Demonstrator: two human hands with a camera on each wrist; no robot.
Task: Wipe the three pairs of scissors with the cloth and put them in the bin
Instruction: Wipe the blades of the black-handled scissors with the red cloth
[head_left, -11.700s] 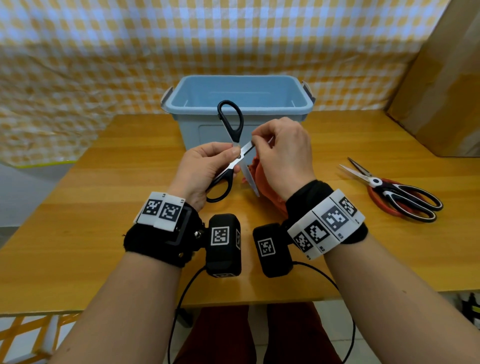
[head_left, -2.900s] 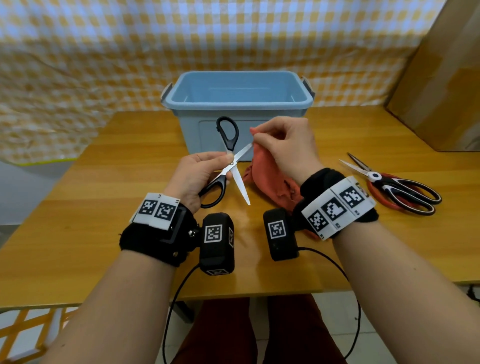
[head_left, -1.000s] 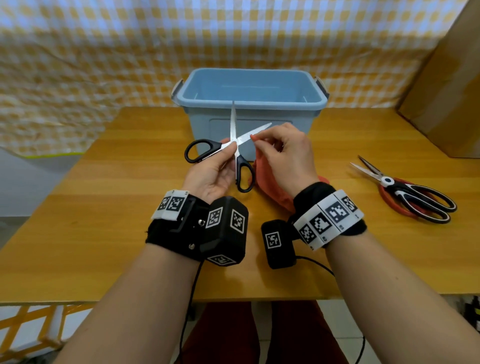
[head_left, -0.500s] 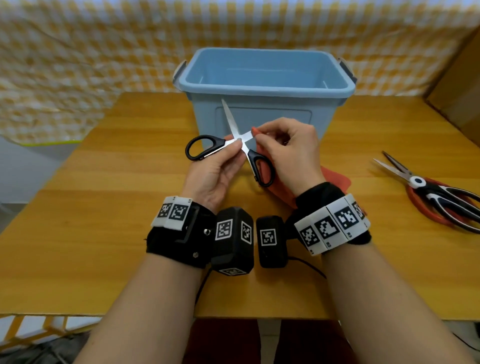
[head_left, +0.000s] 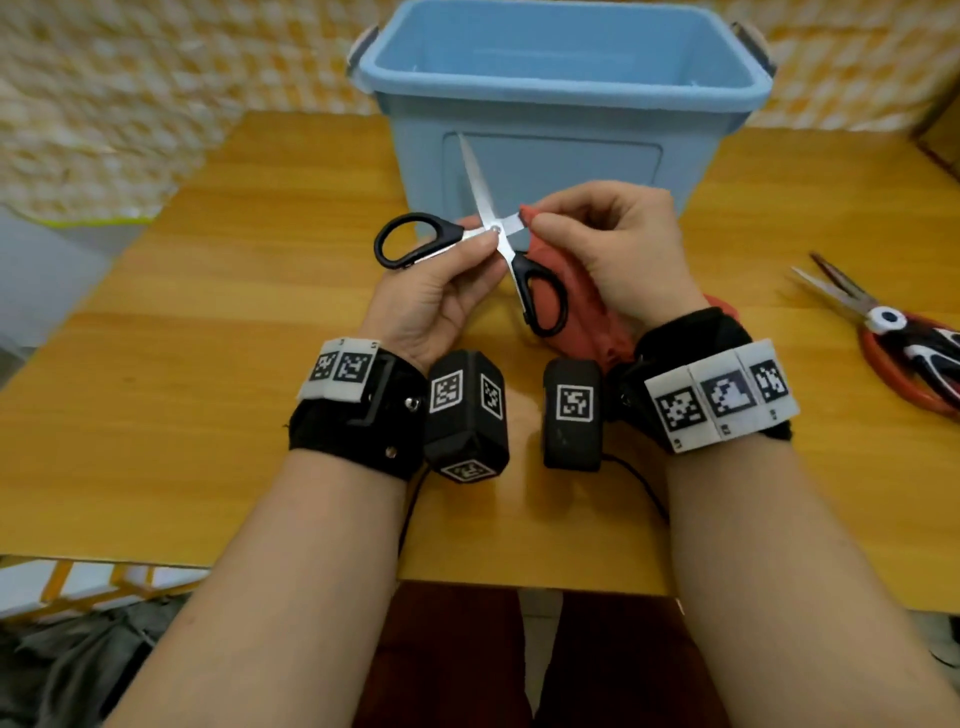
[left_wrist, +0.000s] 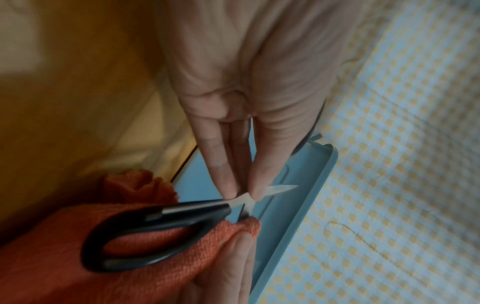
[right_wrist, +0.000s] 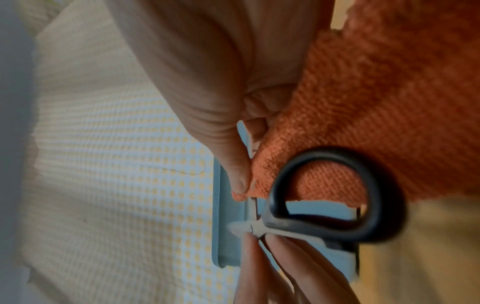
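Holding the black scissors (head_left: 470, 244) wide open in the middle of the frame, you have turned them since a moment ago. Before, one blade stuck out to the right, bare. Now your cloth (head_left: 566, 291) covers most of that blade, and only a short shiny bit shows by the screw. The other blade points up in front of the bin (head_left: 561, 150). So I think you are wiping the second blade, and this pair is nearly ready to drop in.

Your left hand (head_left: 441, 291) has its grip pinched tight on the scissors right at the screw, as the left wrist view shows. Your right hand (head_left: 613, 249) has its grip pinched on the red-orange cloth, with the blade tucked inside the fold.

The scissors look small, with two black loop handles, one to the left and one hanging low over the cloth. The blades are thin and shiny.

Two more pairs (head_left: 893, 332) lie on the worktop (head_left: 182, 415) at the right edge, one on the other. Nothing shows inside the bin yet.
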